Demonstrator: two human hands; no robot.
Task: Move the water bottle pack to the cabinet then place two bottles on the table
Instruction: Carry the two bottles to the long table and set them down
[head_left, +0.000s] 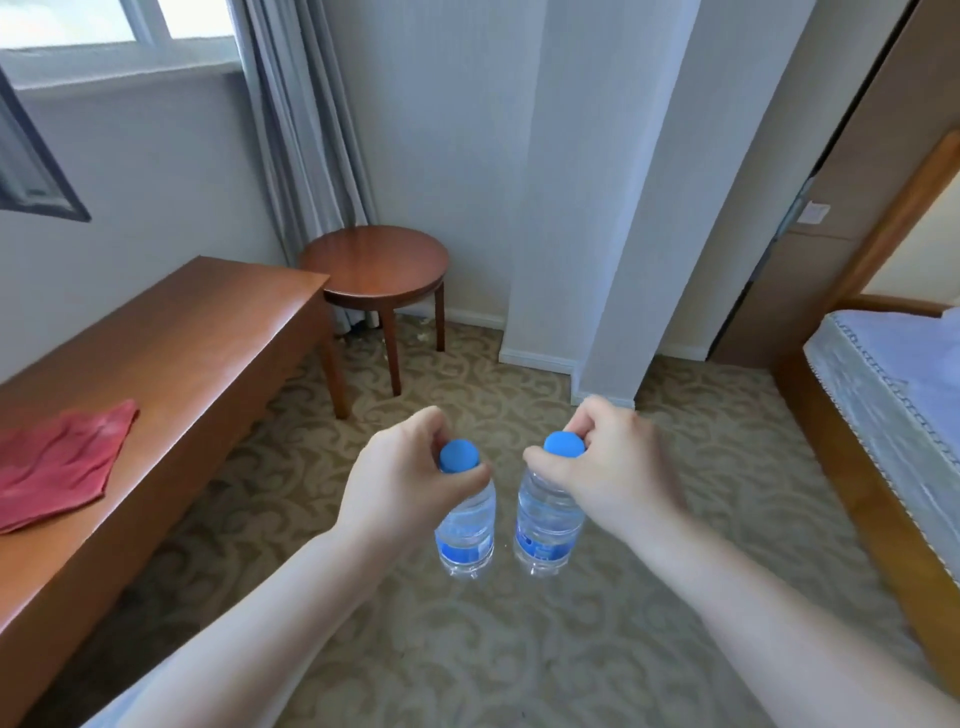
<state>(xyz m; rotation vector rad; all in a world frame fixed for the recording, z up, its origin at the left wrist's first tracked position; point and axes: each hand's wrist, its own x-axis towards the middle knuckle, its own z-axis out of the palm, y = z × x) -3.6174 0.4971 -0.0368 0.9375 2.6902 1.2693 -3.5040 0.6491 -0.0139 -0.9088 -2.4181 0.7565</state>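
I hold two clear water bottles with blue caps and blue labels, hanging upright over the carpet. My left hand (402, 475) grips the left bottle (466, 530) by its neck. My right hand (613, 467) grips the right bottle (545, 525) the same way. The two bottles hang side by side, a small gap between them. A round wooden table (375, 265) stands ahead in the corner, its top bare. The bottle pack and the cabinet are not in view.
A long wooden desk (171, 374) runs along the left wall with a red cloth (57, 462) on it. A bed (904, 395) with a wooden frame is at the right. A white pillar (587, 208) stands ahead. Patterned carpet covers the floor between them.
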